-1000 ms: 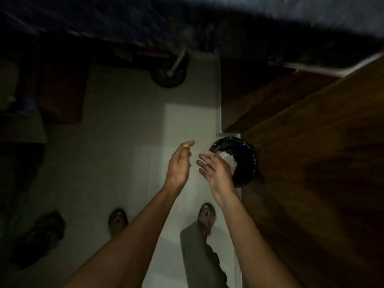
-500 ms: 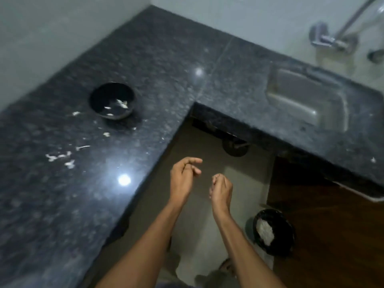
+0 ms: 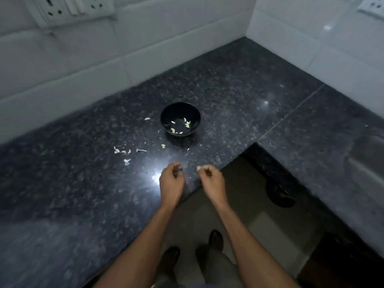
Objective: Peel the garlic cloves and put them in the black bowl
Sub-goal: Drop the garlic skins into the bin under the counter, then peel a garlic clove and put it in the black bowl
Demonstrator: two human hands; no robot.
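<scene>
The black bowl [image 3: 180,104] stands on the dark granite counter [image 3: 83,194] and has several small pale garlic pieces [image 3: 188,124] in its bottom. A few whitish garlic bits and skins [image 3: 122,151] lie scattered on the counter left of and in front of the bowl. My left hand [image 3: 171,182] hovers over the counter's front edge with its fingers loosely curled. My right hand [image 3: 212,180] hangs just beside it, off the edge, curled the same way. I see nothing in either hand. Both hands are well short of the bowl.
White tiled walls close the counter at the back and right, with sockets [image 3: 68,7] at top left. A sink basin [image 3: 367,163] sits at the far right. Below the counter's inner corner lie the floor, my feet [image 3: 216,239] and a dark round object [image 3: 280,194].
The view has swung up from the floor and its dark bin to the counter. Both hands have risen from over the bin to the counter edge, and their fingers have curled in.
</scene>
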